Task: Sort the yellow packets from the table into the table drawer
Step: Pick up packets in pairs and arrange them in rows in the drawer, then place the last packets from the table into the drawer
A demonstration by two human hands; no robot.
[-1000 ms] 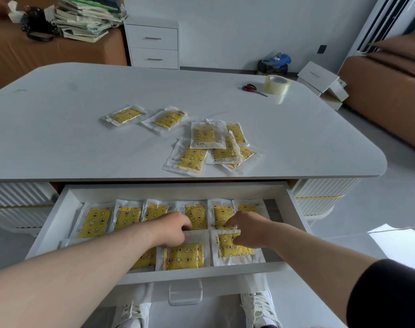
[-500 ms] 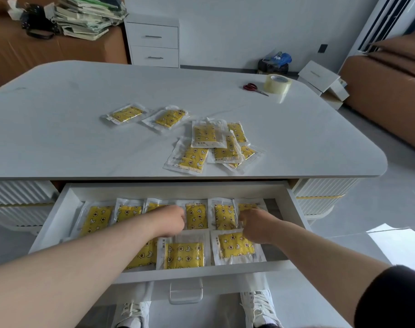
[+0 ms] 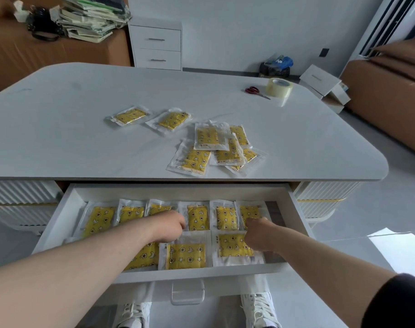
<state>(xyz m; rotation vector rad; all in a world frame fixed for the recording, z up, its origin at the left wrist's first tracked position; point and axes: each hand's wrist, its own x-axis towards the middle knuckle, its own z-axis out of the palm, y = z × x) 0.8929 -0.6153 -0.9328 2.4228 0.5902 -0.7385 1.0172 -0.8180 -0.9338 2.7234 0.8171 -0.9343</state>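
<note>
In the drawer (image 3: 57, 223), the left hand (image 3: 166, 227) and right hand (image 3: 258, 235) lie curled over yellow packets (image 3: 187, 255), grip hidden.

Rows of packets (image 3: 187, 256) in drawer (image 3: 66, 209), loose packets (image 3: 216, 147) on table (image 3: 71, 138) behind it, scissors (image 3: 252, 90) just left of tape roll (image 3: 279, 87)

Packets (image 3: 194, 159): yellow, printed with small stars and crescent moons in white and dark brown, sealed in clear film with white margins; same pattern on the tabletop and in the drawer.
Drawer (image 3: 59, 216): white; handle (image 3: 187, 293) clear.
Tabletop (image 3: 83, 138): plain pale grey-white.
Base (image 3: 325, 192): white, ribbed, thin yellow band.
Scissors (image 3: 252, 90): red handles.
Tape (image 3: 279, 87): translucent, faintly yellow.
Cabinet (image 3: 156, 43): white.
Sofa (image 3: 386, 95): brown.
Sleeve (image 3: 396, 304): black.
Shoes (image 3: 258, 308): white.
Floor (image 3: 344, 233): pale grey.
</note>
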